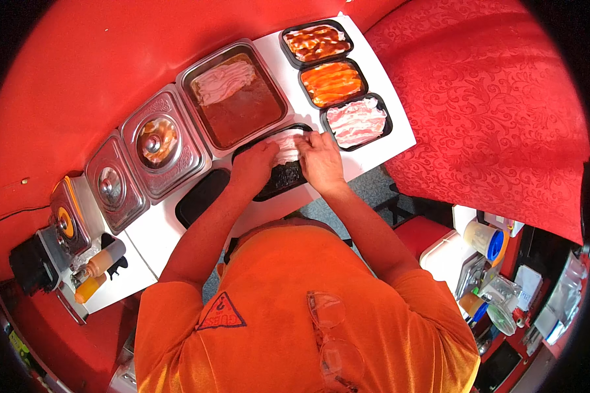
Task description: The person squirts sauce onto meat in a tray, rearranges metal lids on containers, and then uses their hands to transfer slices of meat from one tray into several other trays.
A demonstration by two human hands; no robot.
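Both hands are over a black plastic tray (281, 184). Sliced raw meat (288, 146) lies along the tray's far side, and the near part of the tray shows its dark bottom. My left hand (255, 164) has its fingers on the left end of the slices. My right hand (321, 159) has bent fingers on their right end. The fingertips are partly hidden, so a firm grip cannot be told. Just beyond stands a steel pan (291, 115) with red-brown sauce (241, 115) and a stack of meat slices (224, 82).
Three black trays hold sauced meat (316, 43), orange-coated meat (333, 83) and plain sliced meat (356, 123) at the right. Lidded steel pans (164, 142) and squeeze bottles (105, 258) stand at left. An empty black tray (202, 196) lies by my left forearm.
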